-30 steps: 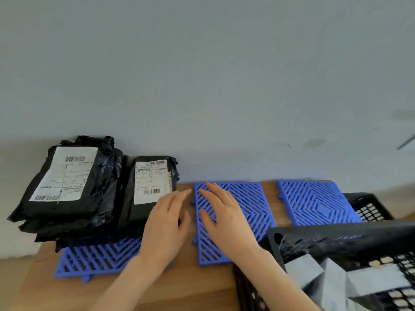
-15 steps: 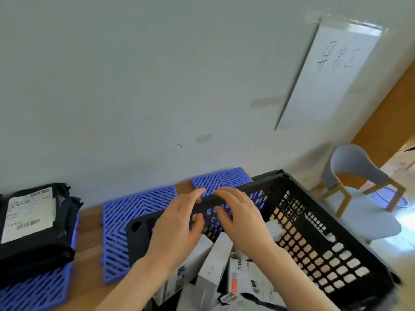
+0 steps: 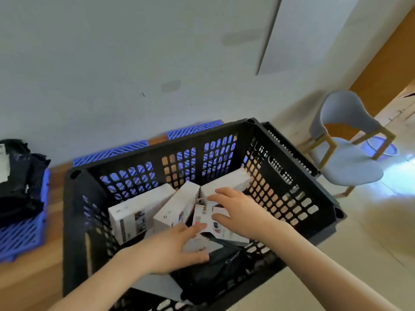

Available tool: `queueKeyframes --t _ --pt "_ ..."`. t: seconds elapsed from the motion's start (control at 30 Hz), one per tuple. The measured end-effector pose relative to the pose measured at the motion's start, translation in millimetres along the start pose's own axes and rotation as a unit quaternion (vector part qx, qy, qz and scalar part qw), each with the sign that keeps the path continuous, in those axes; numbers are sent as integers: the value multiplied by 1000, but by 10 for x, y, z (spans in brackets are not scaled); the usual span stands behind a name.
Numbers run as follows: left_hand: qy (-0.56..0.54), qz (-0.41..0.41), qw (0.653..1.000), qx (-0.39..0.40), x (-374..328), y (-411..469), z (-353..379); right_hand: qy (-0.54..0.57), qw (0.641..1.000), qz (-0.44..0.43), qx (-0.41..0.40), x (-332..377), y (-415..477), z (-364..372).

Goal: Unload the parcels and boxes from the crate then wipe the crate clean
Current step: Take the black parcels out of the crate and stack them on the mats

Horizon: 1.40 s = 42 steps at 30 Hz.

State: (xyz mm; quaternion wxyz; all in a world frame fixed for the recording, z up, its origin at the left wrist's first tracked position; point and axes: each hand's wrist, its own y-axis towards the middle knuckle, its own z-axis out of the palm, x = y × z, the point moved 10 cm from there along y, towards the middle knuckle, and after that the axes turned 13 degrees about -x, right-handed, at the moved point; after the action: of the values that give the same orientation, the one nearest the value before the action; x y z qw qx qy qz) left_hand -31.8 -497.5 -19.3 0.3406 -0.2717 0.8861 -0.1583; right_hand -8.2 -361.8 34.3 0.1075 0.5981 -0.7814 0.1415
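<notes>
**Both hands in the crate, boxes not out yet**

So the black perforated plastic crate [image 3: 146,156] sits on the wooden table [image 3: 27,283], still loaded. Left hand [image 3: 177,245] and right hand [image 3: 238,209] lie loose-fingered against a white barcode-labelled box [image 3: 207,217], touching it, not clenched. Upright white cardboard boxes [image 3: 139,212] stand beside it.

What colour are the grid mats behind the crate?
The grid mats are blue, with diagonal slats, seen in the head view.
</notes>
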Motion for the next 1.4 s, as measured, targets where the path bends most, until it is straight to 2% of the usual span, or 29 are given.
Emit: queueKeyframes --t 0.13,0.33,0.57,0.73,0.9,1.13,1.27,1.4 --pt "25 -35 999 1 73 -159 89 -1 996 -11 86 60 -178 296" --pt "44 -123 991 -5 219 -205 139 1 983 31 183 81 -336 562" --pt "-24 -124 992 -3 113 -240 187 43 965 57 254 119 -440 648" --pt "-74 -94 991 -53 -67 -228 56 60 981 79 164 89 -457 390" --pt "-131 -55 973 -183 -295 -226 -290 63 993 93 42 25 -522 11" --pt "-177 58 898 -399 -602 -400 -910 135 970 89 -183 47 -518 -629" --pt "-206 69 853 -475 -475 -613 -1218 195 946 58 -252 315 -416 -809" --pt "-197 66 810 -548 -179 -930 -1542 254 922 -8 -291 785 -230 -919"
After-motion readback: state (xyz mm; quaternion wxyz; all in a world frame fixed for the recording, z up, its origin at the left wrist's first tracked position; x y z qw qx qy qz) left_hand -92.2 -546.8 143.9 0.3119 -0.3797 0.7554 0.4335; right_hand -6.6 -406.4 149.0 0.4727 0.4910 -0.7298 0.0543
